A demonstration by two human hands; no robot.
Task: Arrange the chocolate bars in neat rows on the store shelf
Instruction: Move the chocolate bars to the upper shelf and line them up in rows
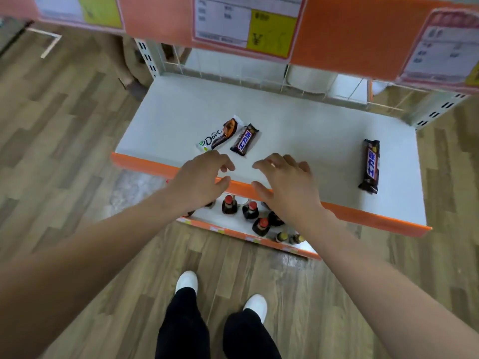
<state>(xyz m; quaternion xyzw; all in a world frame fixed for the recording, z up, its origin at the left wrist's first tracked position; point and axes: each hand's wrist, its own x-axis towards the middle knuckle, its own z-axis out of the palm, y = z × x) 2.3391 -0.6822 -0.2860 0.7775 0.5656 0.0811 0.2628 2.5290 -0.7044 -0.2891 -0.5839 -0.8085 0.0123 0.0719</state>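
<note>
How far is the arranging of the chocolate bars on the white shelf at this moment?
Barely begun. Done: nothing forms a row; the Dove bar and a brown bar lie side by side, tilted, and another brown bar lies far right. In hand: nothing; the left hand and right hand hover open over the shelf edge. Left: line up all three.

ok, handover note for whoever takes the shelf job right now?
Left hand and right hand: open, empty, over the orange front lip of the white shelf.
White-and-brown Dove bar and short brown Snickers-style bar: side by side, angled, left of centre.
Long brown bar: alone at the right.
Done: no neat row.
Left: gather and align all three.
</note>
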